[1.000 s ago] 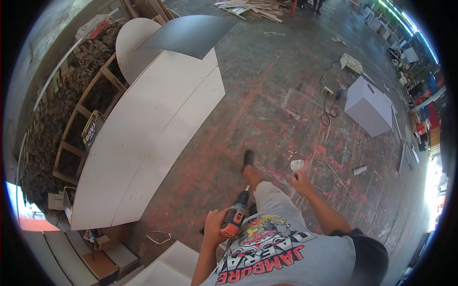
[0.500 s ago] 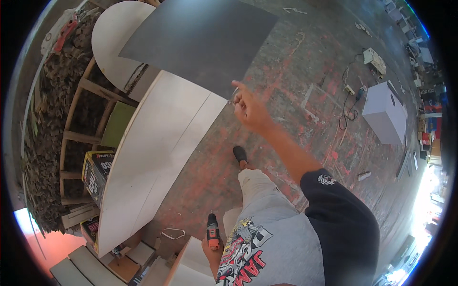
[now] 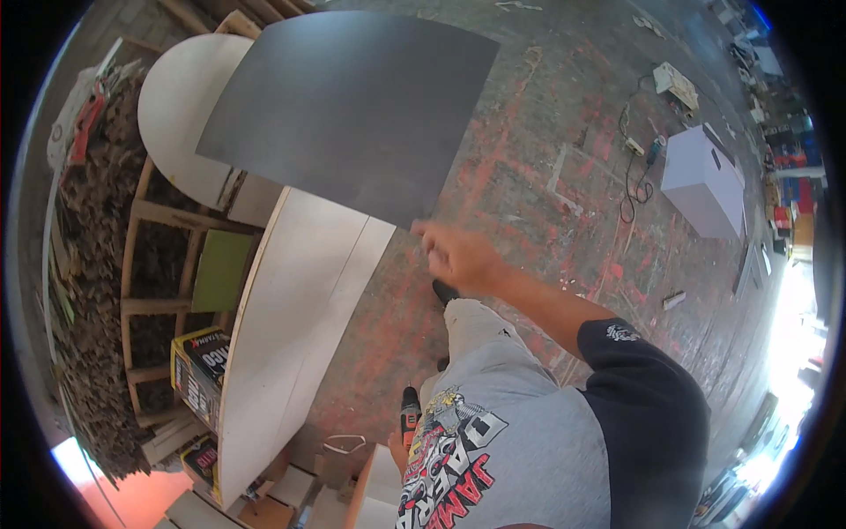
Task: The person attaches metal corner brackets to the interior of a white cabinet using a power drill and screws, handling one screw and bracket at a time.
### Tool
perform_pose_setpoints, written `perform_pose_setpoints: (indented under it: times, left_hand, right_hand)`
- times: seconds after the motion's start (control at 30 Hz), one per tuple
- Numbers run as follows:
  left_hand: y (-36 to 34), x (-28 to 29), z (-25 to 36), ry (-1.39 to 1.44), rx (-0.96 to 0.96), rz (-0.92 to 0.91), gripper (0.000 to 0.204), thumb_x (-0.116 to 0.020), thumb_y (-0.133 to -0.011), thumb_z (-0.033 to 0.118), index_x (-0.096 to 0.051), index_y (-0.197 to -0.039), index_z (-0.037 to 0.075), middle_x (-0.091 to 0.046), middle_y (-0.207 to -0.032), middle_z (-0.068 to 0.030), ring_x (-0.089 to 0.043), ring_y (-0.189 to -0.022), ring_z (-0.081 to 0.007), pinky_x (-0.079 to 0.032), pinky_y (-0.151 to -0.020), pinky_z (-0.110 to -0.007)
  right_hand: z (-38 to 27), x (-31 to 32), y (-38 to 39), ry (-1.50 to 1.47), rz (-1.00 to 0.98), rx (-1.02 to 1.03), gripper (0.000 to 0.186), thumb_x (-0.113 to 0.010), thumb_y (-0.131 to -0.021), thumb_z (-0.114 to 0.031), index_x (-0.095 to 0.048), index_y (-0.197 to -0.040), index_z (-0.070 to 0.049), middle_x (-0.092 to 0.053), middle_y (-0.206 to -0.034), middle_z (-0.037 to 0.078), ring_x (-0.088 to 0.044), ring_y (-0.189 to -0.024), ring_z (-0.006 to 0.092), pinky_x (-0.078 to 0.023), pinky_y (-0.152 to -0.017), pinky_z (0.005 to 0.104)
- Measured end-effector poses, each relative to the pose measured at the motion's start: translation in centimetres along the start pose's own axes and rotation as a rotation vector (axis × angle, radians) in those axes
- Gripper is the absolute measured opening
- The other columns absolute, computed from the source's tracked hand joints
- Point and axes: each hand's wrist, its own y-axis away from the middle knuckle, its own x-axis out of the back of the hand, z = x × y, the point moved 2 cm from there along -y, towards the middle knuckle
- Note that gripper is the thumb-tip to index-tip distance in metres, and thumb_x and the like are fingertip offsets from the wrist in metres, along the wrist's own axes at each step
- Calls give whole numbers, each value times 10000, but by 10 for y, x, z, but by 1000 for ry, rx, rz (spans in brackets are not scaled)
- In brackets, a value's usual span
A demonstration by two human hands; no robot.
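Observation:
My left hand (image 3: pixel 398 453), low beside my shirt, is closed around a black and orange cordless drill (image 3: pixel 410 416) whose bit points away from me. My right hand (image 3: pixel 463 258) reaches forward with its fingers curled. Its fingertips are at the near right corner of a dark grey sheet (image 3: pixel 352 115); whether they pinch that corner or something small, I cannot tell. The sheet lies flat over the far end of a long white panel (image 3: pixel 295 326) and partly covers a rounded white board (image 3: pixel 181 115).
Under the panel stand printed cartons (image 3: pixel 198 375), a green board (image 3: pixel 220 271) and a wooden frame (image 3: pixel 159 306) before stacked dark strips (image 3: pixel 92 300). On the stained floor to the right are a white box (image 3: pixel 703 181) and a corded tool (image 3: pixel 652 152). A white cabinet (image 3: pixel 379 485) is near my left.
The whole view has shifted, so the sheet and panel appear lower. My right hand has come back from the sheet's side edge to its near corner. The drill remains in my left hand.

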Motion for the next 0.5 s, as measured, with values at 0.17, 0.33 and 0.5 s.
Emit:
perform_pose_setpoints:
  times: [0.17,0.33,0.5]
  left_hand:
    - [-52,5,23,26,-142,10,429,-781,-756,246,-652,-1101,25,-639,-938,-137,-579,-856,-331,-466,-765,-450]
    - [-88,10,45,135,-280,44,403,-769,-769,247,-655,-1086,26,-639,-930,-130,-578,-846,-317,-472,-753,-443]
    - [-101,28,46,228,-424,57,377,-758,-783,249,-659,-1071,27,-639,-922,-122,-578,-836,-303,-478,-741,-435]
  right_hand:
    - [26,-33,59,-58,-394,-172,188,-560,-868,-244,-626,-965,-97,-661,-904,173,-652,-847,373,-500,-745,481]
    - [108,-68,158,451,-987,-204,373,-566,-876,-304,-736,-1007,1,-707,-1067,255,-686,-974,419,-535,-834,509]
    - [110,-50,220,541,-1063,-284,420,-593,-861,-341,-727,-1029,19,-707,-1059,259,-686,-981,409,-537,-831,506]
